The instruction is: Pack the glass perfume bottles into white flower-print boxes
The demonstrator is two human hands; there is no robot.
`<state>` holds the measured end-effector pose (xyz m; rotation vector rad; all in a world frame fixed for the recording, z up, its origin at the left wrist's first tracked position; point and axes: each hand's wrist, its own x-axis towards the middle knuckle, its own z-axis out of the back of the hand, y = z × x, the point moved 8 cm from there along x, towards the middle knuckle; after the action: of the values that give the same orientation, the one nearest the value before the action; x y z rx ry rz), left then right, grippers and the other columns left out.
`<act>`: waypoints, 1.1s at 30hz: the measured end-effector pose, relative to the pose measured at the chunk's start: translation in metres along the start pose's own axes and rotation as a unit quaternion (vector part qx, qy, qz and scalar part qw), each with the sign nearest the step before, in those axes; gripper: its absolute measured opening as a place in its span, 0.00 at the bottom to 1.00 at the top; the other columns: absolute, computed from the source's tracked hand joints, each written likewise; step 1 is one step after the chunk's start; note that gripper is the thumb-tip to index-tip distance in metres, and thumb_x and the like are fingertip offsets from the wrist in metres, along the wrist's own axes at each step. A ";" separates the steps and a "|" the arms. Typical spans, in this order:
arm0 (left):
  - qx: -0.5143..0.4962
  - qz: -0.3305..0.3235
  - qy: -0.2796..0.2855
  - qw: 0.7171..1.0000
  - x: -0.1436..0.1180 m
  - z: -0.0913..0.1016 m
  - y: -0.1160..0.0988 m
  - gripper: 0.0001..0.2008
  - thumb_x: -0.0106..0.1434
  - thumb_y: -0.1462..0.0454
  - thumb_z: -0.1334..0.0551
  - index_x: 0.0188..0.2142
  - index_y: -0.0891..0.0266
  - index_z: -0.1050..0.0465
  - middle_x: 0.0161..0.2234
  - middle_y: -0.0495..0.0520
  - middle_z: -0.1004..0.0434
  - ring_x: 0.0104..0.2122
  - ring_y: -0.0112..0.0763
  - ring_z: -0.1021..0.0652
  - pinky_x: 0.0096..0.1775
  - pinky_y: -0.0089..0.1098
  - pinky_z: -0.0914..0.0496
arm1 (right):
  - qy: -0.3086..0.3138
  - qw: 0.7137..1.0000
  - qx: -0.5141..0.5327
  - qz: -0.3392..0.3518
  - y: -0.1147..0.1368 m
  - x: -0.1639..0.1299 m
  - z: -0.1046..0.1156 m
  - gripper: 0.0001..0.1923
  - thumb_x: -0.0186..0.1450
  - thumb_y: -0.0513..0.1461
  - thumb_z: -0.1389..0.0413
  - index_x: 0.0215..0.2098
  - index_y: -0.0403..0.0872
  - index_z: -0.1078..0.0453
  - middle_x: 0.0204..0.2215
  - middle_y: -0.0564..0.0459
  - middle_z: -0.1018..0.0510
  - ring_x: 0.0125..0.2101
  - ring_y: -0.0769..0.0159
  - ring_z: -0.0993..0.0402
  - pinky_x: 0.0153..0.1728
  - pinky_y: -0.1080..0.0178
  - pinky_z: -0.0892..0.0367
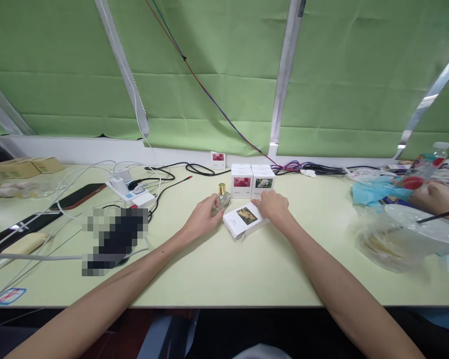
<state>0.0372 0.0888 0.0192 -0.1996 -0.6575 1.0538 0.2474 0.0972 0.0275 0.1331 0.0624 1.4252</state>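
My left hand (203, 213) grips a small clear glass bottle with a gold cap (223, 197), upright on the pale green table (247, 269). My right hand (273, 205) rests on the far end of a white box with a dark flower picture (245, 221), lying flat just right of the bottle. Behind them stand two white boxes side by side, one with red roses (241, 182), one with white flowers (263, 182). A smaller box with a red picture (218, 159) stands against the back ledge.
A white power strip (129, 193) with tangled cables, a dark phone (78, 196) and cardboard boxes (22, 167) lie at left. At right are a clear plastic bowl (407, 237), blue cloth (374, 192), a bottle (432, 159) and another person's hand (436, 198). Green blinds hang behind.
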 end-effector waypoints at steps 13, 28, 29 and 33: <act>0.046 0.047 -0.007 0.998 -0.001 0.010 0.000 0.19 0.66 0.51 0.43 0.25 0.59 0.36 0.23 0.48 0.27 0.25 0.32 0.29 0.28 0.32 0.43 | -0.094 0.983 0.028 0.153 0.025 -0.001 0.015 0.15 0.74 0.45 0.50 0.42 0.47 0.24 0.44 0.42 0.19 0.46 0.54 0.23 0.38 0.62 0.36; -0.074 -0.095 -0.003 0.993 -0.004 0.004 -0.025 0.11 0.69 0.62 0.46 0.44 0.59 0.26 0.44 0.53 0.19 0.35 0.31 0.22 0.34 0.30 0.29 | -0.177 0.936 0.135 0.273 0.028 -0.005 0.025 0.23 0.76 0.49 0.53 0.30 0.47 0.25 0.28 0.48 0.19 0.31 0.62 0.25 0.29 0.63 0.48; -0.075 -0.088 -0.024 0.993 -0.003 0.008 -0.023 0.10 0.68 0.62 0.45 0.44 0.59 0.26 0.44 0.53 0.20 0.35 0.30 0.23 0.33 0.30 0.28 | -0.168 0.932 0.147 0.287 0.030 -0.006 0.024 0.23 0.75 0.49 0.51 0.30 0.47 0.25 0.29 0.49 0.19 0.31 0.63 0.25 0.30 0.64 0.48; -0.059 -0.044 -0.095 0.993 -0.001 0.020 -0.011 0.09 0.66 0.61 0.43 0.43 0.60 0.29 0.45 0.54 0.24 0.31 0.29 0.25 0.32 0.31 0.28 | -0.143 0.908 0.194 0.344 0.037 -0.012 0.025 0.21 0.71 0.52 0.45 0.30 0.45 0.24 0.29 0.50 0.18 0.31 0.65 0.25 0.31 0.65 0.45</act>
<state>0.0328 0.0798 0.0397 -0.1730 -0.8934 0.9577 0.2128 0.0886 0.0567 0.7537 0.0581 2.0691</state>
